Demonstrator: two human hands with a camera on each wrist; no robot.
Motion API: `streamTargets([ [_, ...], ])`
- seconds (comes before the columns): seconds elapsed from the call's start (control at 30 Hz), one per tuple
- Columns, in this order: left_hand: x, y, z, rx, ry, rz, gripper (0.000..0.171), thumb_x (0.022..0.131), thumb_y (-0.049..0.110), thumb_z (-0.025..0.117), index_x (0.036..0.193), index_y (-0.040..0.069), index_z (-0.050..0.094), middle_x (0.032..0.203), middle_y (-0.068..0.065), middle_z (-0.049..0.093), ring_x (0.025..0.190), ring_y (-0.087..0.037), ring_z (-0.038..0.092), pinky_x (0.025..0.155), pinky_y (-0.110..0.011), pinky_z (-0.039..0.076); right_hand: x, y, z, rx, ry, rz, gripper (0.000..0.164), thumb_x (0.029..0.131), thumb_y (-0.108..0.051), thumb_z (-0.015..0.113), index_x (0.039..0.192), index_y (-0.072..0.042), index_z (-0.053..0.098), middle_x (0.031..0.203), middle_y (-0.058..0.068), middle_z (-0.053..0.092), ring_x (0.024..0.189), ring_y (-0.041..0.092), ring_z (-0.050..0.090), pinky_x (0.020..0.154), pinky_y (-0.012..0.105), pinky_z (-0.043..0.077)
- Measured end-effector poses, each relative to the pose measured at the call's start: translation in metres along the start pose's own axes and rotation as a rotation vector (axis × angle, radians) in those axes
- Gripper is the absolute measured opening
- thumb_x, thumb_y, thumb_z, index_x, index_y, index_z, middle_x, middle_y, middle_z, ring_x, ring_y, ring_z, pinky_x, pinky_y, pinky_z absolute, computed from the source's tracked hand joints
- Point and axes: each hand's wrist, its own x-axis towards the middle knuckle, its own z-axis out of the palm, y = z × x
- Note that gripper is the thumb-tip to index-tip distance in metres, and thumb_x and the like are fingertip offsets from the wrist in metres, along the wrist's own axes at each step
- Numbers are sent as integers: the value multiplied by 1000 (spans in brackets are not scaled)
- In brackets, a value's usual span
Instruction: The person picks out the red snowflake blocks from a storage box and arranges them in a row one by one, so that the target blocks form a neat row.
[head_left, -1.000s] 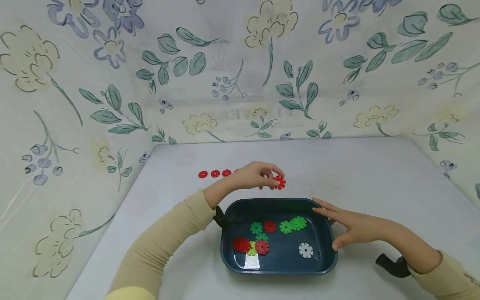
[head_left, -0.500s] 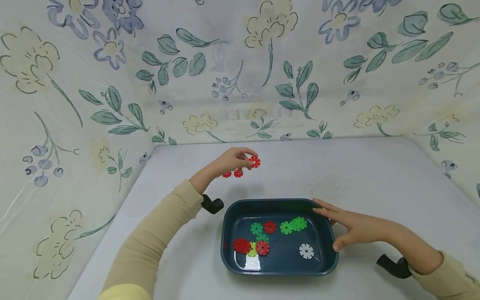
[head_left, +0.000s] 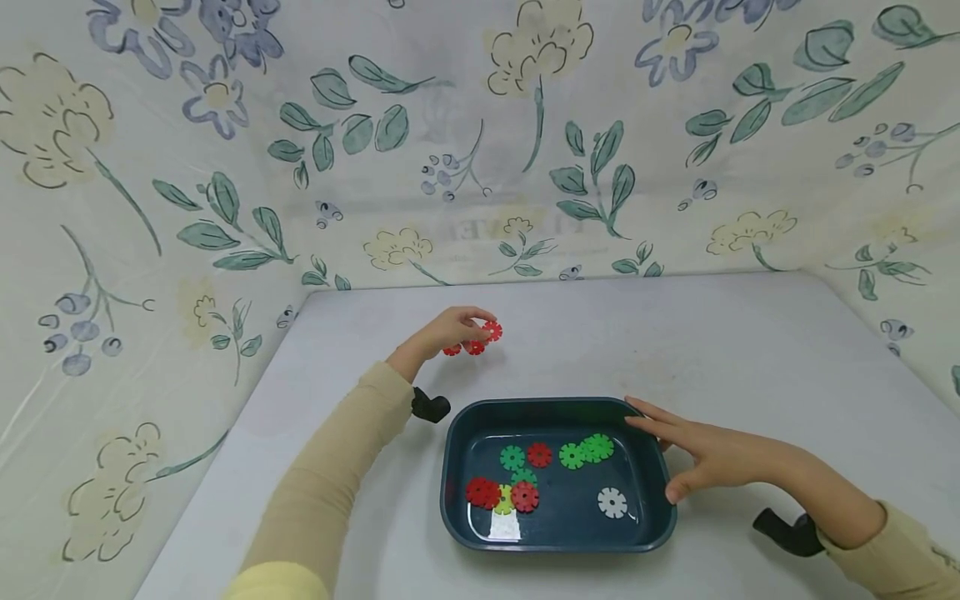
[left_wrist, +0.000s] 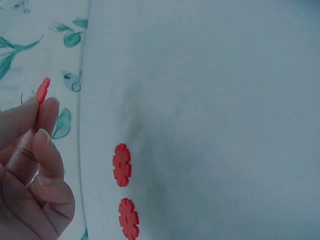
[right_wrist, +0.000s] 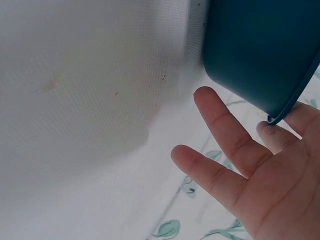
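Between thumb and fingertips, my left hand (head_left: 448, 330) pinches a red snowflake disc (head_left: 492, 331), a flat notched plastic piece. The left wrist view shows this held disc (left_wrist: 43, 90) nearly edge-on. Just left of it, two red discs (head_left: 475, 347) lie in line on the white table, partly behind the hand. My right hand (head_left: 723, 454) rests at the right rim of a dark blue tray (head_left: 562, 546), fingers spread. In the right wrist view its thumb and a finger meet the tray's rim (right_wrist: 297, 97), while the other fingers stretch out straight along the side.
Inside the tray lie several discs: red (head_left: 539, 454), green (head_left: 597, 447), a yellow one (head_left: 505, 498) and a white one (head_left: 612, 502). The white table (head_left: 750, 350) ends at a floral cloth (head_left: 480, 192) behind and at the sides.
My left hand has carried the red disc left and away from above the tray, then slightly lower, to the right end of the red row. The right hand and tray have stayed put.
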Motion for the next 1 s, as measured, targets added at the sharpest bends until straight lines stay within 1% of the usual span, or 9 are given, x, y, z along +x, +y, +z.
streamTargets([
  [0.13, 8, -9, 2, 8, -9, -13, 39, 87, 23, 61, 125, 22, 54, 100, -7, 62, 78, -25, 56, 62, -28, 42, 0, 0, 0, 0, 1, -6, 91, 74, -33, 73, 144, -3, 23, 151, 17, 3, 105, 18, 47, 79, 33, 47],
  [0.3, 16, -16, 6, 16, -10, -26, 37, 87, 21, 60, 124, 21, 55, 93, -6, 61, 68, -19, 52, 57, -24, 38, 0, 0, 1, 3, 2, -15, 90, 75, -32, 73, 144, -3, 23, 152, 15, 3, 104, 15, 47, 78, 32, 47],
  [0.37, 19, -17, 10, 36, -22, -35, 36, 87, 20, 61, 123, 20, 56, 90, -6, 59, 65, -18, 50, 56, -23, 36, 0, 0, 1, 4, 2, -17, 90, 75, -32, 73, 144, -3, 22, 152, 15, 2, 104, 15, 46, 78, 32, 46],
  [0.47, 21, -18, 15, 101, -55, -31, 34, 87, 17, 61, 121, 18, 58, 90, -6, 56, 63, -16, 49, 57, -22, 38, 0, 1, 1, -8, 4, -18, 90, 75, -33, 73, 144, -3, 22, 152, 15, 3, 106, 17, 47, 79, 32, 47],
  [0.57, 22, -19, 20, 177, -66, -20, 33, 86, 16, 62, 119, 17, 59, 96, -7, 54, 66, -16, 50, 63, -22, 42, 1, 1, 1, -18, 5, -17, 90, 75, -33, 73, 144, -4, 23, 152, 17, 3, 109, 20, 46, 80, 33, 47],
  [0.67, 20, -19, 23, 241, -48, -25, 34, 85, 17, 64, 119, 17, 60, 104, -9, 54, 77, -17, 52, 68, -23, 45, 2, 0, 0, -21, 5, -13, 90, 75, -33, 73, 144, -4, 23, 151, 18, 4, 111, 22, 46, 82, 33, 47],
  [0.77, 19, -19, 25, 292, -33, -37, 36, 84, 19, 66, 119, 18, 59, 106, -8, 53, 83, -18, 51, 69, -23, 46, 2, 0, 0, -14, 4, -10, 90, 75, -33, 73, 144, -3, 23, 151, 19, 4, 111, 22, 45, 81, 33, 47],
  [0.9, 18, -20, 27, 327, -25, -41, 37, 82, 20, 68, 119, 19, 60, 103, -8, 52, 84, -19, 49, 67, -22, 45, 2, 0, 0, -11, 6, -7, 90, 75, -33, 73, 144, -4, 23, 150, 19, 4, 111, 22, 45, 81, 32, 47],
  [1.0, 16, -21, 29, 325, -14, -39, 36, 83, 19, 67, 118, 19, 61, 108, -8, 52, 90, -19, 48, 72, -25, 46, 1, 0, 0, -7, 6, -8, 90, 75, -33, 73, 143, -3, 23, 150, 19, 4, 110, 22, 45, 81, 32, 47],
])
